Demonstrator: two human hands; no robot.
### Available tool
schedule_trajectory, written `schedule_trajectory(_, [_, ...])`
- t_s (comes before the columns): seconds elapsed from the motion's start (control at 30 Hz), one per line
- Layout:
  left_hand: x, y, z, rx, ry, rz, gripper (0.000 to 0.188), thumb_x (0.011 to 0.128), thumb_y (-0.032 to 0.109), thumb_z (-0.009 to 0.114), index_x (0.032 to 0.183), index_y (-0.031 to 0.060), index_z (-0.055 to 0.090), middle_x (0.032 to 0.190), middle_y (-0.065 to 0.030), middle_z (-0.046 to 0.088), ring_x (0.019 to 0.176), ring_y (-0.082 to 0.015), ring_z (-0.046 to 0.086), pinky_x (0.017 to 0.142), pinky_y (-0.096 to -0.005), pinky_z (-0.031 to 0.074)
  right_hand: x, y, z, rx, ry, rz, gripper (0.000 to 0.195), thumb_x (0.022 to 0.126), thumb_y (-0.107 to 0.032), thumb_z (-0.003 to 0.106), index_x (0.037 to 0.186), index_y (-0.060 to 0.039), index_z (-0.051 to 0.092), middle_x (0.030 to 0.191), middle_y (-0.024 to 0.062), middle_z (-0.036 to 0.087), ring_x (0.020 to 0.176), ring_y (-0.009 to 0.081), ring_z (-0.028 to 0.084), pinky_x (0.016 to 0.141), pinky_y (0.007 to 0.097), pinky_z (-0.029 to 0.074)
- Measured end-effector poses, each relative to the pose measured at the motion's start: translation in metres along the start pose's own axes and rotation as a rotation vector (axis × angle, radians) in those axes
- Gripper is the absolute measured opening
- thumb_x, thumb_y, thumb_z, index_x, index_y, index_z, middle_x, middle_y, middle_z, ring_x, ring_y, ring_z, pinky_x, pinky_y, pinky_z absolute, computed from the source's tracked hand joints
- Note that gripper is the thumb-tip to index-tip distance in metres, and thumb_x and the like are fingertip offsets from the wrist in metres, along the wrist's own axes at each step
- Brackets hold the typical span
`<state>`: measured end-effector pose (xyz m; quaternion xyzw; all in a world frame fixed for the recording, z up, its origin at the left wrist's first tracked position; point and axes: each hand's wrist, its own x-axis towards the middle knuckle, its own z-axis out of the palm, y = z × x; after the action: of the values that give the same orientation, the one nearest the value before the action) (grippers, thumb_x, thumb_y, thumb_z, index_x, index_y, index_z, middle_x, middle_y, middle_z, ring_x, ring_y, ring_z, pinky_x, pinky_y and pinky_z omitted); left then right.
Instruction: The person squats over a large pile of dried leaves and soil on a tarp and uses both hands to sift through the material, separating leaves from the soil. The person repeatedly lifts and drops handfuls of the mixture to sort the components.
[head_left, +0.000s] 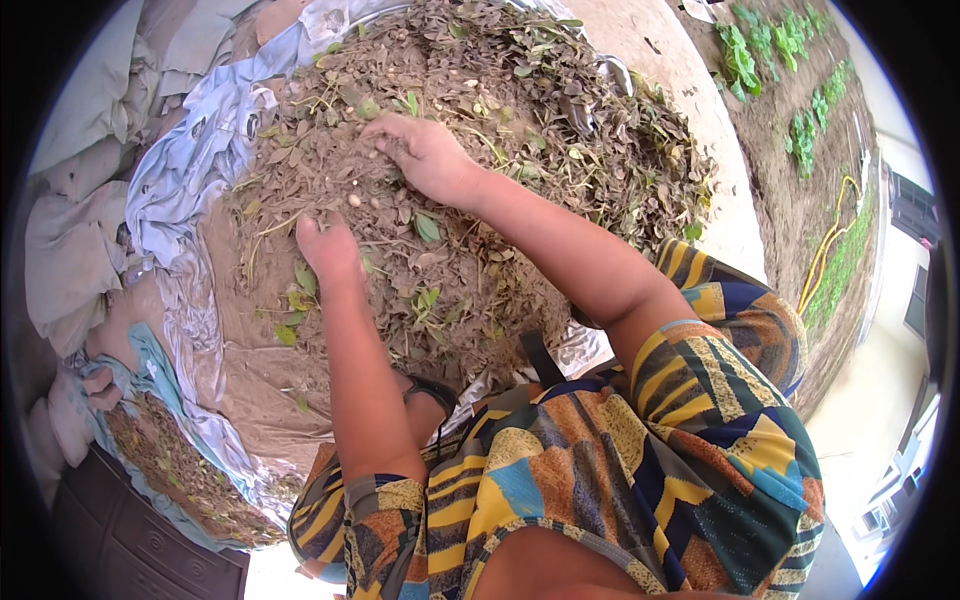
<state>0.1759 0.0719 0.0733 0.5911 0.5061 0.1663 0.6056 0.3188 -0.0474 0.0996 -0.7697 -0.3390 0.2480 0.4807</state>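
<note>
A wide heap of dried leaves and stems (465, 300) mixed with soil lies before me. My left hand (328, 244) is low on the heap's left part, its fingertips down among dry stems; whether it holds anything cannot be told. Farther up, my right hand (427, 157) reaches over the heap with its fingers bent down towards the litter, and their tips are partly hidden. Between the hands lies a small pale pod or nut (354, 200), with a few similar ones scattered about. A loose green leaf (427, 227) rests just below my right hand.
A crumpled pale cloth sheet (187, 165) edges the heap on the left. Grey sacks (75, 240) lie beyond it. At lower left, a second leaf heap (172, 465) sits by a teal cloth (142, 352). Green plants (739, 64) and a yellow hose (825, 240) are on the right.
</note>
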Motion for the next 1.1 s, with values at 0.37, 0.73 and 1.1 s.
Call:
schedule_trajectory(0.37, [0.015, -0.024, -0.036, 0.939, 0.107, 0.542, 0.057, 0.068, 0.011, 0.067, 0.119, -0.0035, 0.047, 0.119, -0.0225, 0.048, 0.114, -0.0403, 0.043, 0.098, -0.0484, 0.034, 0.09, 0.138, -0.086, -0.928, -0.01, 0.348, 0.063, 0.083, -0.044, 0.067, 0.137, -0.0187, 0.045, 0.136, 0.0132, 0.047, 0.127, 0.0334, 0.042, 0.102, 0.0469, 0.039])
schedule_trajectory(0.73, [0.019, -0.029, -0.025, 1.11, 0.049, 0.634, 0.058, 0.073, 0.018, 0.061, 0.125, -0.003, 0.044, 0.121, -0.0208, 0.051, 0.114, -0.037, 0.043, 0.097, -0.0471, 0.033, 0.149, 0.105, 0.032, -0.716, -0.255, 0.319, 0.076, 0.077, -0.067, 0.058, 0.14, -0.0273, 0.044, 0.145, 0.0148, 0.038, 0.135, 0.0392, 0.031, 0.108, 0.058, 0.025])
schedule_trajectory(1.1, [0.024, -0.032, -0.039, 1.016, -0.036, 0.59, 0.059, 0.071, 0.01, 0.064, 0.126, 0.0007, 0.044, 0.129, -0.018, 0.047, 0.123, -0.0352, 0.038, 0.105, -0.0469, 0.027, 0.014, 0.002, 0.018, -0.43, -0.311, -0.031, 0.044, 0.089, -0.036, 0.056, 0.125, -0.011, 0.051, 0.096, 0.0217, 0.065, 0.095, 0.0369, 0.063, 0.086, 0.0468, 0.048])
